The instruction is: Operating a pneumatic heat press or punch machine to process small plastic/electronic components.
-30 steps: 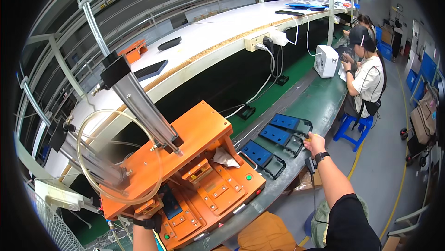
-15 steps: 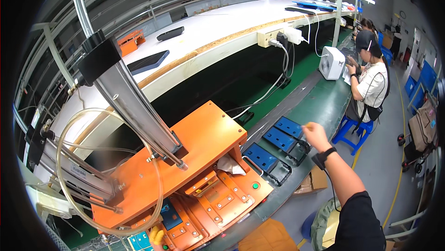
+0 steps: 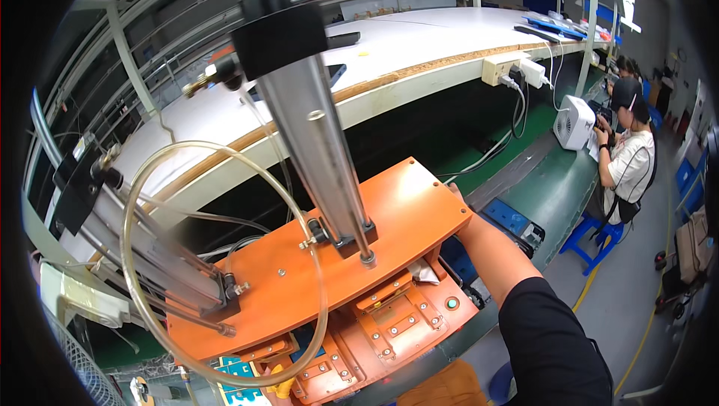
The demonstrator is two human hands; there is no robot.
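Note:
My right arm reaches past the right end of the orange press (image 3: 389,204). Most of my right hand (image 3: 455,195) is hidden behind the press's top plate, so its fingers do not show. Flat blue panels with black frames lie on the green bench by that arm; one panel (image 3: 508,216) is beyond the wrist, another (image 3: 458,258) partly covered by the forearm. My left hand (image 3: 281,383), with yellow finger covers, is low at the press's front left, beside a blue piece (image 3: 308,342) in the orange fixture. Tubing and the fixture partly hide its fingers.
Two upright pneumatic cylinders (image 3: 311,129) stand on the press, with a looped clear hose (image 3: 127,256). A green button (image 3: 451,303) sits at the fixture's right. Behind are a white shelf (image 3: 419,39) and a fan (image 3: 575,123). A seated person (image 3: 628,159) works at far right.
My right hand has moved left, from above the blue panels to behind the press's right end. The view has shifted, so the press appears farther right. My left hand stays by the fixture.

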